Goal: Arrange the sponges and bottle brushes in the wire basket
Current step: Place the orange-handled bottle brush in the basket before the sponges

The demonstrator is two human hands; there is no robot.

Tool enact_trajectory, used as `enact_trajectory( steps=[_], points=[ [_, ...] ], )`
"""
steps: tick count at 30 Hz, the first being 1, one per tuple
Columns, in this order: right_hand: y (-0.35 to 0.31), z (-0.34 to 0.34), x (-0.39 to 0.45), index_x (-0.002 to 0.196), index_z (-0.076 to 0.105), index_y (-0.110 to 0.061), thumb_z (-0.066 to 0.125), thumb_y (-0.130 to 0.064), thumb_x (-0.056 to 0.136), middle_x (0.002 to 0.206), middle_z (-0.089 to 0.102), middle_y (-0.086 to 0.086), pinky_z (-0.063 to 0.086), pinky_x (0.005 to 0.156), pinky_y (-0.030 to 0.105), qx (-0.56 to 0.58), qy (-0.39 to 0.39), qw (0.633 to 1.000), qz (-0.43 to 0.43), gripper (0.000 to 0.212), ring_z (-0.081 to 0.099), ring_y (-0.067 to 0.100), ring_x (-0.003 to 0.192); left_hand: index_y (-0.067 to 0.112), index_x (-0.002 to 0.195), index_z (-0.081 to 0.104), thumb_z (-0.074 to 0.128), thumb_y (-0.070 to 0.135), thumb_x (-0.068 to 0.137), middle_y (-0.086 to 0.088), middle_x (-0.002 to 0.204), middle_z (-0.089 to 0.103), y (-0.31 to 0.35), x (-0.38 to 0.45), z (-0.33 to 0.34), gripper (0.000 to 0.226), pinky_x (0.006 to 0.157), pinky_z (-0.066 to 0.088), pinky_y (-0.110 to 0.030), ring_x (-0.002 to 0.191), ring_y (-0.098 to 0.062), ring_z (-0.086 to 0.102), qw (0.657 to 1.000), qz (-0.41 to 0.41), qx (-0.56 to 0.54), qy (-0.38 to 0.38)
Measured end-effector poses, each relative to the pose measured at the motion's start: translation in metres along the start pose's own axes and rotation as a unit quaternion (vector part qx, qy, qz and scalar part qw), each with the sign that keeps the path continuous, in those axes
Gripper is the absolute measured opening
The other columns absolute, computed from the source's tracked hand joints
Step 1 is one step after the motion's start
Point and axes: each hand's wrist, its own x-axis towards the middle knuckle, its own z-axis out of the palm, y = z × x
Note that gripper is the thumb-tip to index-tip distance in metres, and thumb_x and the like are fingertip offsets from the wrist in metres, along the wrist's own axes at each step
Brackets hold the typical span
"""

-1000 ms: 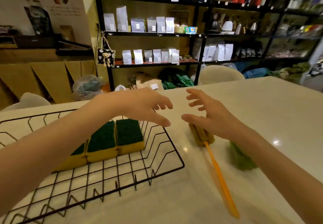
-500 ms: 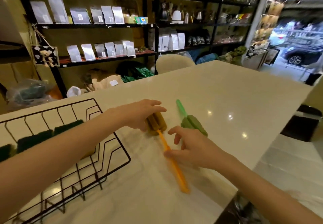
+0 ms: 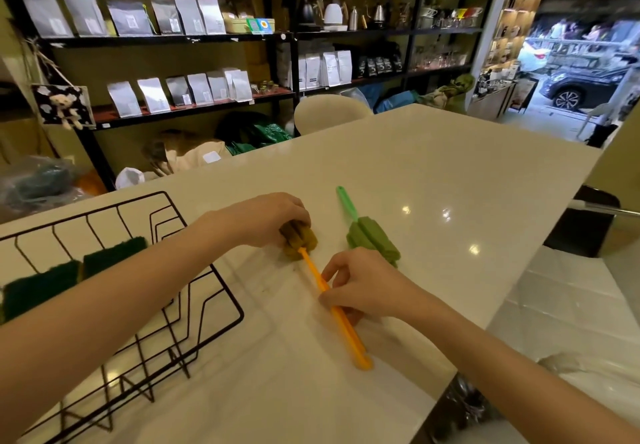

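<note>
Glossy cream worktop in a shop lined with black shelves. Left hand fingers grip the orange bottle brush head, right hand pinches its handle, beside the wire basket.

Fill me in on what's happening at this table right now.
A person is tidying cleaning tools into a black wire basket. Both hands are on the orange bottle brush: the left hand covers its sponge head and the right hand pinches the handle. The brush lies on the white table, outside the basket. A green bottle brush lies untouched just beyond it. Green-topped sponges already sit in the basket.
</note>
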Motion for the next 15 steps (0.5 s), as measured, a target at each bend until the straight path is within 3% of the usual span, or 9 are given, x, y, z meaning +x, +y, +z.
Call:
enact_trajectory(
  steps=[3,7,11,15],
  points=[
    [-0.007,-0.004,0.000,0.095,0.061,-0.011,0.069,-0.013,0.073,0.080,0.070,0.012,0.058,0.053,0.031,0.010,0.021,1.000,-0.018,0.023,0.065,0.021,0.054,0.016,0.116,0.057,0.066,0.009,0.077,-0.005,0.118,0.055,-0.004,-0.008,-0.013,0.041,0.086,0.041,-0.028,0.108,-0.021,0.047,0.999,0.003,0.007,0.038],
    [-0.022,-0.011,0.000,0.093,0.063,-0.009,0.071,-0.012,0.072,0.066,0.064,0.004,0.058,0.052,0.031,0.013,0.044,0.997,-0.059,0.023,0.065,0.018,0.056,0.019,0.119,0.056,0.066,0.014,0.079,-0.004,0.121,0.055,-0.008,-0.024,-0.038,0.042,0.095,0.043,-0.032,0.112,-0.020,0.046,0.996,-0.002,0.037,0.081],
    [-0.044,-0.019,0.002,0.092,0.065,-0.014,0.072,-0.015,0.071,0.068,0.062,0.000,0.057,0.051,0.028,-0.001,0.053,0.993,-0.103,0.022,0.064,0.015,0.058,0.021,0.126,0.050,0.063,0.018,0.082,-0.003,0.128,0.050,-0.016,-0.051,-0.061,0.046,0.100,0.036,-0.031,0.121,-0.018,0.039,0.993,-0.039,0.055,0.096],
    [-0.068,-0.021,0.008,0.092,0.068,-0.021,0.072,-0.021,0.072,0.074,0.064,-0.002,0.059,0.064,0.035,-0.026,0.077,0.985,-0.152,0.021,0.064,0.017,0.068,0.021,0.126,0.050,0.063,0.020,0.081,-0.004,0.130,0.049,-0.027,-0.084,-0.078,0.046,0.101,0.034,-0.032,0.123,-0.020,0.036,0.988,-0.078,0.048,0.127]
  ],
)
